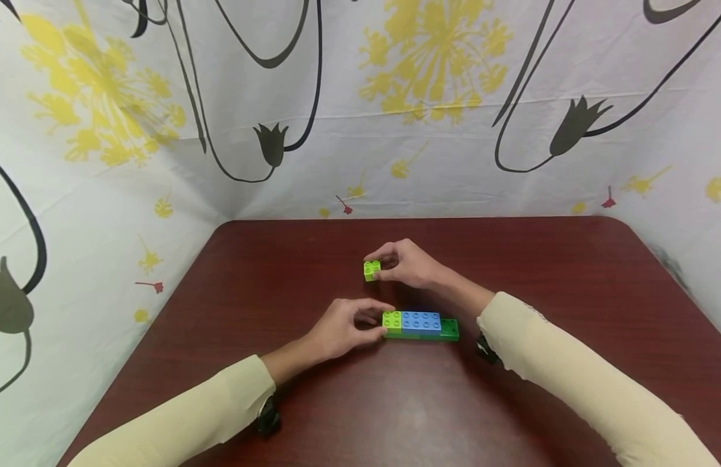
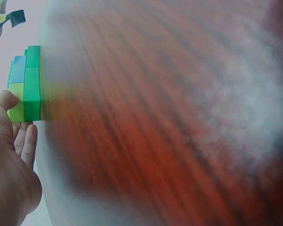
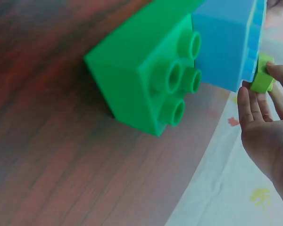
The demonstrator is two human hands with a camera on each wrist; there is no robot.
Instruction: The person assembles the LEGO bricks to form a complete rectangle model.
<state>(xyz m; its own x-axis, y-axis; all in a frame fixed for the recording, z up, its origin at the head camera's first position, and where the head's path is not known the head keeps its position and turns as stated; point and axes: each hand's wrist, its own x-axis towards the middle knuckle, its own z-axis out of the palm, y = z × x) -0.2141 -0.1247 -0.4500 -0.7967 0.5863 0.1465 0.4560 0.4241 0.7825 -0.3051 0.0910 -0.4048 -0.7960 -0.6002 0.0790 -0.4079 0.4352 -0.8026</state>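
A low row of toy building bricks lies on the table. Its lower layer of green bricks (image 1: 450, 329) carries a blue brick (image 1: 421, 322) and, at the left end, a lime brick (image 1: 392, 321). My left hand (image 1: 343, 329) pinches that lime end between thumb and fingers; the left wrist view shows the thumb (image 2: 8, 100) against it. Farther back, my right hand (image 1: 414, 264) holds a separate small lime brick (image 1: 371, 270) between thumb and fingers, apart from the row. At the row's right end, bare green studs (image 3: 174, 77) show in the right wrist view.
The dark red-brown table (image 1: 279, 259) has rounded far corners. White cloth (image 1: 337, 97) with yellow and grey plant prints hangs behind and beside it. Black straps (image 1: 269, 416) show at both wrists, below cream sleeves (image 1: 220, 402).
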